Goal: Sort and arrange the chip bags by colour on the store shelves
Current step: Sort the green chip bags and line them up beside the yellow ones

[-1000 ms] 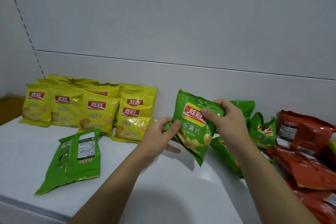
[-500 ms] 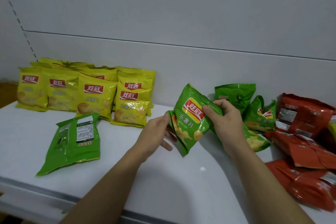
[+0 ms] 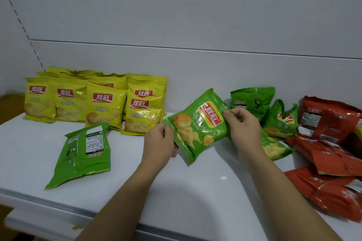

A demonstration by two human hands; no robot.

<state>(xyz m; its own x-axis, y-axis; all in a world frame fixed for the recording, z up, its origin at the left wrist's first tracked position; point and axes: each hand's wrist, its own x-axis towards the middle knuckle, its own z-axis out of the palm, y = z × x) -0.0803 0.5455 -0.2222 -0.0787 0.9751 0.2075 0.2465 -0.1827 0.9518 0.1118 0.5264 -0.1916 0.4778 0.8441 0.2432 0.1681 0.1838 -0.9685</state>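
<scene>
Shelf [image 3: 176,197] front lip is nearest me. On its right end the red bags [image 3: 331,191] lie in a loose overlapping heap, some showing their label side, so I judge red not started. Left of centre a stray green bag [image 3: 84,152] lies flat with its back label up and print upside down, just in front of the yellow row and well apart from the other greens. At mid-shelf both my hands are on the held green bag [image 3: 197,129]. My left hand [image 3: 159,141] pinches its lower left edge, and my right hand [image 3: 242,127] grips its upper right corner with fingers curled over the foil. That bag is lifted clear of the shelf and tilted, front print toward me, between the yellow row and the green pile [image 3: 280,121]. The pile sits behind and under my right wrist: one bag flat and partly hidden, two propped near the back panel [image 3: 195,76], in no order. Farthest left, the yellow bags [image 3: 101,101] stand upright against the panel, fronts out, with a second rank behind them; that group looks finished. My estimate is about a third done: yellow complete, green barely begun with the bag in hand, red untouched. Still to do: stand the greens beside yellow, flip the stray, then line up red. Can't tell if more bags sit out of frame to the right.
</scene>
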